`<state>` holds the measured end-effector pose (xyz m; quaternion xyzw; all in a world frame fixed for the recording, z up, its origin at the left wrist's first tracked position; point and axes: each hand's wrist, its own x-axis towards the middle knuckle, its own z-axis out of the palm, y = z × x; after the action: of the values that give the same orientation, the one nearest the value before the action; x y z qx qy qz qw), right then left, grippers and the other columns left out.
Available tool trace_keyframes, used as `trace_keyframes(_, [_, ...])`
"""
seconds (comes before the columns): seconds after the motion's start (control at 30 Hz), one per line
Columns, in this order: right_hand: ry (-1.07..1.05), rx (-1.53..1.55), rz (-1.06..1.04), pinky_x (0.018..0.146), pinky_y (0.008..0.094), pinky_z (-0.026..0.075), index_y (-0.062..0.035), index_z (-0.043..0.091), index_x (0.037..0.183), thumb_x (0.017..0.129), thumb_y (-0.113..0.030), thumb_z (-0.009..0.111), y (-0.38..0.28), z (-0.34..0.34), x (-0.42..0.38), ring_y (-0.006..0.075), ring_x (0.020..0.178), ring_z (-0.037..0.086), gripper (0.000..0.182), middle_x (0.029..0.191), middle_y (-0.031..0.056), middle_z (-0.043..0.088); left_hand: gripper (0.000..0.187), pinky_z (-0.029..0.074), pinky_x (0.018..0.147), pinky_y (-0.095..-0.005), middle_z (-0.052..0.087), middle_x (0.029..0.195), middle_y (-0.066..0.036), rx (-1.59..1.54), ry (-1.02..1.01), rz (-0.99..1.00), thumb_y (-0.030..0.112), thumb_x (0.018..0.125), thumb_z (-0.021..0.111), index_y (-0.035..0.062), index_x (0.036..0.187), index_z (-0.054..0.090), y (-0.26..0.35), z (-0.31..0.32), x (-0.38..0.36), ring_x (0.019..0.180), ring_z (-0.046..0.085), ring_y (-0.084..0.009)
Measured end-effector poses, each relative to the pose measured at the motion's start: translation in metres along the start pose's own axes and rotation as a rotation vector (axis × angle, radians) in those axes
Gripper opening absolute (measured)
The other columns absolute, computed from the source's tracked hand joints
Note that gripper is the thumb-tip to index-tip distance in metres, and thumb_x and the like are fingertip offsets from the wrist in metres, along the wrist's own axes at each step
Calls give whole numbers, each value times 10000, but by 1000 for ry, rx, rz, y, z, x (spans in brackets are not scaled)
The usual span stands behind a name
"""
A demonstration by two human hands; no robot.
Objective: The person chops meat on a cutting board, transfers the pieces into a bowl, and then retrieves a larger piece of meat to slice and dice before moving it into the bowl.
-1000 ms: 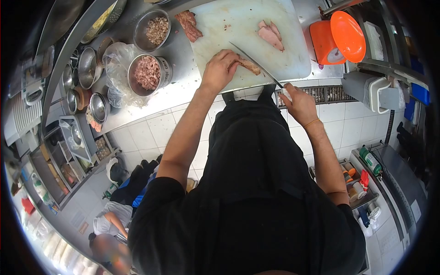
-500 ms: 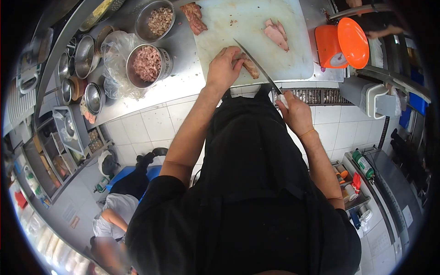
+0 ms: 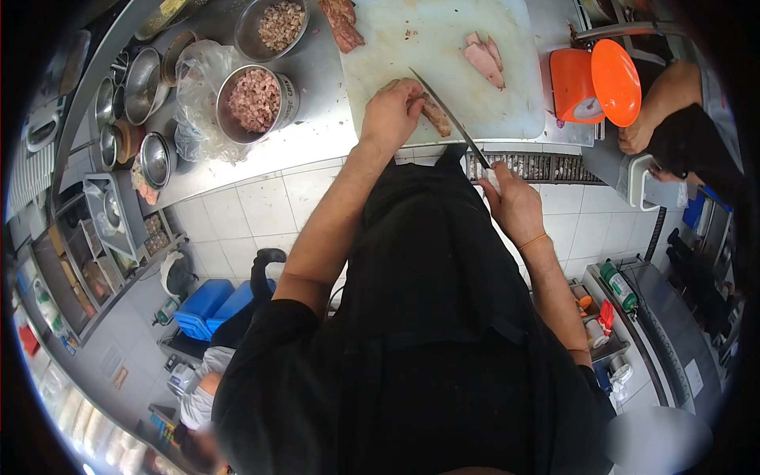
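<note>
My left hand [image 3: 392, 116] is closed on a browned strip of meat [image 3: 435, 119] at the near edge of the white cutting board [image 3: 443, 36]. In my right hand [image 3: 513, 206] is the handle of a long knife [image 3: 453, 123]. Its blade slants up and left, along the right side of the strip, with the tip near my left fingers. Pale pink meat slices [image 3: 484, 60] lie farther right on the board. A larger browned chunk [image 3: 341, 25] rests at the board's far left corner.
Left of the board stand a metal pot of diced meat [image 3: 273, 127], a second bowl [image 3: 240, 36] and a plastic bag [image 3: 198, 107]. An orange scale [image 3: 571, 83] is at the right. Another person's arm [image 3: 669, 99] reaches in beside it; a second person [image 3: 202, 396] is behind me, lower left.
My hands, knife and meat strip keep nearly the same positions. At the right, another person's arms have come in beside the scale. The person at lower left has shifted downward, uncovering blue bins.
</note>
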<state>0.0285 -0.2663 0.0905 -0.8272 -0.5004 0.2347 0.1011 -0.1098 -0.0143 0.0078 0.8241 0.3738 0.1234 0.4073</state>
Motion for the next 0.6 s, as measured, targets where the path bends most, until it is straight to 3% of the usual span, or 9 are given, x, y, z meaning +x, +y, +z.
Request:
trace_keyframes(0.1, [26, 22, -36, 686, 520, 584, -33, 612, 1237, 1020, -328, 698, -4, -8, 1, 429, 824, 732, 376, 934, 212, 723, 198, 617, 857, -367, 766, 1057, -121, -17, -7, -30, 91, 938, 770, 40, 1124, 723, 2, -1, -4, 967, 769, -260])
trace_keyframes(0.6, [-270, -72, 45, 739, 540, 593, -10, 554, 1275, 1048, -309, 657, -14, -19, 18, 458, 858, 732, 389, 922, 250, 745, 138, 605, 790, -388, 773, 980, -94, 34, 37, 0, 88, 915, 775, 61, 1049, 759, -6, 7, 1, 859, 760, -272])
